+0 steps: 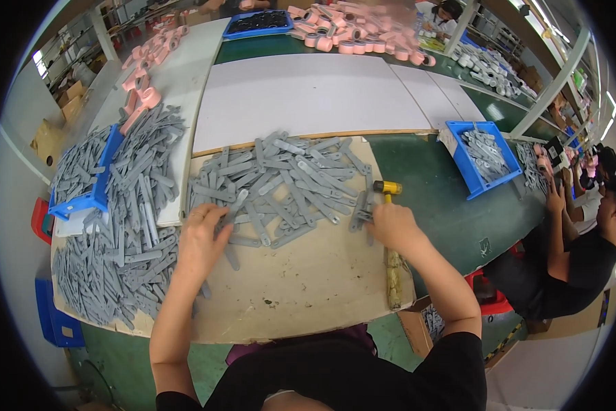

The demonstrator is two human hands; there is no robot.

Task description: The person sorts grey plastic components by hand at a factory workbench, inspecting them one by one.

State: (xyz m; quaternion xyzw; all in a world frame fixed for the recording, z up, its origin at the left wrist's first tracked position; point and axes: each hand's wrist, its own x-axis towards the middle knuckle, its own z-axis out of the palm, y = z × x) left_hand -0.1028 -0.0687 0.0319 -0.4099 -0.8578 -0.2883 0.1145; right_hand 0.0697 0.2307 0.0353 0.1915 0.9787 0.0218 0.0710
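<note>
Long grey plastic strips with rounded ends [291,185] lie in a loose heap on the brown board [308,274] in front of me. At the heap's left edge my left hand [203,236] pinches one grey strip [237,203] between thumb and fingers. My right hand [395,225] is closed at the heap's right side, its fingertips on a small group of grey strips [360,211]; the grip is partly hidden. Under that hand runs a hammer [394,284] with a yellow and black head and a worn handle, lying on the board's right edge.
More grey strips pile up at the left [109,274], beside a filled blue bin [104,168]. Another blue bin [477,181] of strips stands at the right. Pink parts [362,27] heap up at the back. A co-worker [568,253] sits at the right.
</note>
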